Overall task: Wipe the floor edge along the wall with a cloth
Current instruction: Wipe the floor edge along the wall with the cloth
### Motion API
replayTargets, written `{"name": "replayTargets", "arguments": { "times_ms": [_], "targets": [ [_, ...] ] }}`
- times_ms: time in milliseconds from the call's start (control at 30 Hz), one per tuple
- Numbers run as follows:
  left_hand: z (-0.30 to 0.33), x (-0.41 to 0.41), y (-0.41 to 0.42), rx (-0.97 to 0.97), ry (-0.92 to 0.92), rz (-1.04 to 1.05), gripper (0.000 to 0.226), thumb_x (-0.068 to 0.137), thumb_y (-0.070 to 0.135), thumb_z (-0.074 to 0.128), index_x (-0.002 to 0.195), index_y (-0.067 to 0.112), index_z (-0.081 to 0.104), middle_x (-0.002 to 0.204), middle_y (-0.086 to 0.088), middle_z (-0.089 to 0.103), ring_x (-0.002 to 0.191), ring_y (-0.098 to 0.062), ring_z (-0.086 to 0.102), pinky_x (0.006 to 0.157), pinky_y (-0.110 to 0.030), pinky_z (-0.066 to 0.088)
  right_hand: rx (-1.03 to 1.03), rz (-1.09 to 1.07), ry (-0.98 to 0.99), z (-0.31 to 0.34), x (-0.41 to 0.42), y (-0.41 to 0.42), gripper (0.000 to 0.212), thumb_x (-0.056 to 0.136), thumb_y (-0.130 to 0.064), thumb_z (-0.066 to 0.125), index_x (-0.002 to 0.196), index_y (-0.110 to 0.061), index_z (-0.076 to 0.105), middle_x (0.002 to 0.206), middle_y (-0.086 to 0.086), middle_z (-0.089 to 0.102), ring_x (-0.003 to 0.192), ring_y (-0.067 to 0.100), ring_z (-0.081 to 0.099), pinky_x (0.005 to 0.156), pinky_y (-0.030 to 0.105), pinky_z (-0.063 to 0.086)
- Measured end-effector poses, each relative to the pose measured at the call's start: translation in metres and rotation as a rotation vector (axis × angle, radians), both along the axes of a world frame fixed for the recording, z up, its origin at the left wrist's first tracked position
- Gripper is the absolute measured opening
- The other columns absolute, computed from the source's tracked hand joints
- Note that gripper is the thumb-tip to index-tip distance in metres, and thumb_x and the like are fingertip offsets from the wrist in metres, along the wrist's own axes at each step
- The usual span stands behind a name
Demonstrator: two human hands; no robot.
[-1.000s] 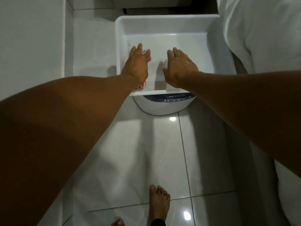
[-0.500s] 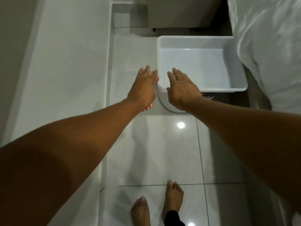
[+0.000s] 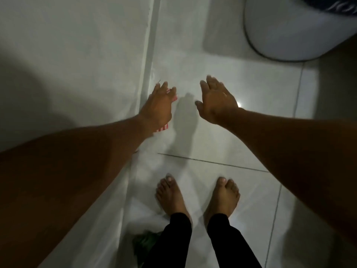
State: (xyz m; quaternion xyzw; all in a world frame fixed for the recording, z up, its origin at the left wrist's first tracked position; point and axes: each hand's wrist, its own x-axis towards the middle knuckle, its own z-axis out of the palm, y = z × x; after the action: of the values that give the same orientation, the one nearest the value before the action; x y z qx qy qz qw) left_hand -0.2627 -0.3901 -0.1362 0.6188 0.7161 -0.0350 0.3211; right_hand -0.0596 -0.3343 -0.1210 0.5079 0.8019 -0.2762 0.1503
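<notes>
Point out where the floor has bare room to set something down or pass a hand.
Bare tile lies between the right hand, the round white base and the feet. The floor strip beside the wall is tight: the left hand with its striped cloth sits there, and something dark green lies near the left foot.

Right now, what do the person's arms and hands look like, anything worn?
Both arms are bare from forearm to fingertips: no sleeves, gloves, watch or bands visible. Left hand and right hand show no rings that can be made out; the picture is dim and blurred.
</notes>
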Motion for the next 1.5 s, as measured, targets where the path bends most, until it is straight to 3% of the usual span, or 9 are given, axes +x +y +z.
{"name": "replayTargets", "arguments": {
  "times_ms": [167,233,367,433,500,567,767,933,1500],
  "targets": [
    [-0.081,0.000,-0.097,-0.109,0.192,0.319,0.056,0.106,-0.001,0.029,0.160,0.009,0.020,0.170,-0.017,0.019,0.157,-0.029,0.018,0.127,-0.041,0.010,-0.035,0.076,-0.029,-0.058,-0.004,-0.026,0.074,0.105,-0.040,0.044,0.163,-0.004,0.014,0.171,0.020,0.007,0.159,0.032,0.005,0.126,0.040,0.002],
    [-0.107,0.043,-0.190,-0.263,0.061,0.451,0.049,0.110,0.007,0.020,0.158,0.009,0.027,0.165,-0.019,0.031,0.151,-0.031,0.032,0.124,-0.045,0.023,-0.032,0.080,-0.030,-0.072,-0.002,-0.022,0.075,0.105,-0.040,0.046,0.162,-0.004,0.016,0.171,0.021,0.008,0.159,0.033,0.006,0.126,0.040,0.003],
    [-0.123,0.108,-0.266,-0.243,-0.002,0.480,0.025,0.100,0.003,0.058,0.124,-0.002,0.061,0.107,-0.030,0.073,0.090,-0.044,0.073,0.076,-0.053,0.060,0.007,0.077,-0.022,-0.095,-0.007,0.003,0.074,0.103,-0.040,0.047,0.161,-0.004,0.019,0.170,0.021,0.012,0.158,0.034,0.010,0.126,0.040,0.005],
    [-0.125,0.049,-0.187,-0.179,0.107,0.266,0.062,0.095,0.014,0.069,0.146,0.003,0.035,0.127,-0.034,0.066,0.110,-0.050,0.068,0.089,-0.060,0.057,0.007,0.079,-0.008,-0.106,-0.010,0.017,0.071,0.104,-0.037,0.045,0.162,-0.004,0.019,0.170,0.020,0.012,0.158,0.032,0.010,0.126,0.040,0.005],
    [-0.122,0.012,-0.103,0.109,0.483,-0.088,0.085,0.098,0.037,0.061,0.159,0.004,0.012,0.162,-0.032,0.031,0.150,-0.051,0.030,0.120,-0.068,0.028,0.021,0.082,0.009,-0.120,-0.011,0.032,0.070,0.105,-0.036,0.044,0.162,-0.004,0.019,0.171,0.018,0.013,0.158,0.030,0.010,0.126,0.040,0.004],
    [-0.123,-0.004,-0.079,0.150,0.406,-0.113,0.082,0.102,0.045,0.045,0.162,0.004,0.007,0.169,-0.028,0.011,0.157,-0.046,0.008,0.127,-0.064,0.007,0.041,0.070,0.018,-0.134,-0.011,0.044,0.074,0.104,-0.039,0.048,0.162,-0.003,0.020,0.171,0.018,0.012,0.158,0.032,0.009,0.127,0.041,0.006],
    [-0.159,-0.021,-0.071,0.438,0.397,-0.068,0.057,0.112,0.030,0.035,0.157,-0.005,0.028,0.164,-0.028,0.029,0.155,-0.041,0.025,0.125,-0.055,0.028,0.198,0.079,-0.034,-0.173,-0.018,0.068,0.097,0.099,-0.070,0.027,0.163,-0.003,-0.004,0.171,0.019,-0.011,0.158,0.034,-0.012,0.126,0.051,-0.006],
    [-0.165,0.007,-0.112,0.448,0.352,-0.049,0.068,0.092,0.003,0.036,0.160,0.006,0.026,0.168,-0.017,0.027,0.158,-0.035,0.018,0.130,-0.046,0.007,0.433,0.045,0.101,-0.200,-0.013,0.059,0.096,0.099,-0.071,0.024,0.163,-0.002,0.006,0.171,0.023,0.003,0.158,0.037,-0.002,0.125,0.056,-0.003],
    [-0.171,-0.021,-0.022,0.545,0.307,-0.092,0.057,0.099,0.014,0.047,0.155,0.006,0.038,0.165,-0.016,0.036,0.157,-0.033,0.024,0.130,-0.046,0.014,0.461,0.019,0.186,-0.207,-0.010,0.061,0.094,0.097,-0.069,0.031,0.163,-0.005,0.013,0.171,0.021,0.008,0.159,0.035,0.001,0.126,0.055,-0.001]
  ]
}}
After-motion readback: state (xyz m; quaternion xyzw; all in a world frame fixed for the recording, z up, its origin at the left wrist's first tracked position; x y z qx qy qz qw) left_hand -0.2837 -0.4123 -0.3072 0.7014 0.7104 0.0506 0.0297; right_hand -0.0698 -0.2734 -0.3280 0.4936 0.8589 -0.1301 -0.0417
